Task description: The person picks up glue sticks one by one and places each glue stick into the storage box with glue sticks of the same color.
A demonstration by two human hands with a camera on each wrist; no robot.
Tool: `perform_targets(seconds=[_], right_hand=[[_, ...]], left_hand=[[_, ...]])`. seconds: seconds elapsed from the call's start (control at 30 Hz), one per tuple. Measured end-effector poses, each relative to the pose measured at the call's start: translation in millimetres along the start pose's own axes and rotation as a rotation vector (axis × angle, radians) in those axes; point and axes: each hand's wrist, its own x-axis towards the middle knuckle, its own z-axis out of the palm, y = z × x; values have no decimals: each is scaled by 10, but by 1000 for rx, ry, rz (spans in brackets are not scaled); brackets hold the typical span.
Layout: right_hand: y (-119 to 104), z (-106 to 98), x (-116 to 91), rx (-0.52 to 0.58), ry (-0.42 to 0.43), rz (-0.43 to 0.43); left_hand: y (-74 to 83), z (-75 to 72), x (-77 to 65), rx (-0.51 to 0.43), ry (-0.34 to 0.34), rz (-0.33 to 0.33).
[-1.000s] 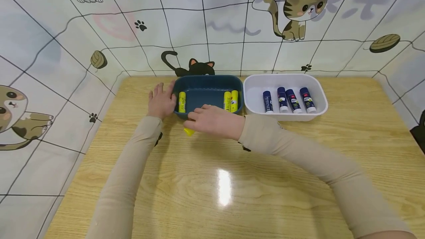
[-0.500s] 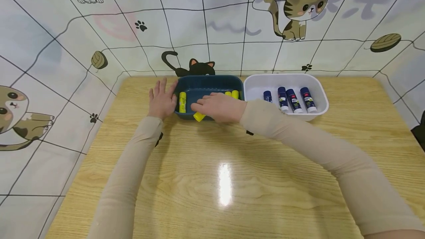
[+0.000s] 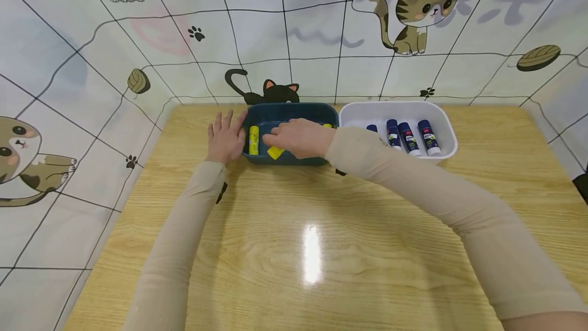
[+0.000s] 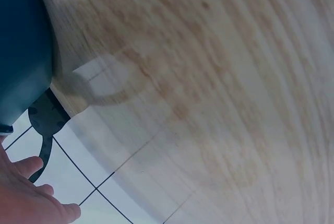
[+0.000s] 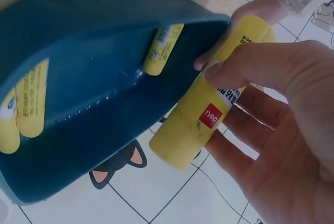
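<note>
My right hand [image 3: 299, 138] pinches a yellow glue stick [image 5: 188, 130] between thumb and fingers, above the dark blue tray [image 3: 294, 161]. In the head view only the yellow end of that stick shows past the fingers. Another yellow glue stick [image 3: 254, 140] lies inside the tray at its left end. Two more, a yellow glue stick [image 5: 32, 98] and its neighbour [image 5: 8, 125], lie side by side at the other end, mostly hidden by my right hand in the head view. With fingers spread, my left hand [image 3: 226, 138] rests at the tray's left end.
A white tray [image 3: 447, 144] stands directly right of the blue one, holding several dark blue glue sticks [image 3: 429, 137]. My right sleeve covers part of its front. Behind both trays rises a cat-patterned backdrop [image 3: 317, 34]. The wooden table [image 3: 257, 239] stretches toward me.
My right hand has carried the yellow glue stick from in front of the blue tray, away from me, to over the tray. My left hand has stayed at the tray's left end.
</note>
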Motion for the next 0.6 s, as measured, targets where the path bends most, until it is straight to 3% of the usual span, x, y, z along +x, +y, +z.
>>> perform_targets(seconds=[0.27, 0.6], right_hand=[[137, -10, 151, 42, -78, 26], [363, 217, 324, 73, -235, 47]], left_hand=[[-17, -29, 2, -16, -18, -15], [6, -5, 26, -7, -44, -31]])
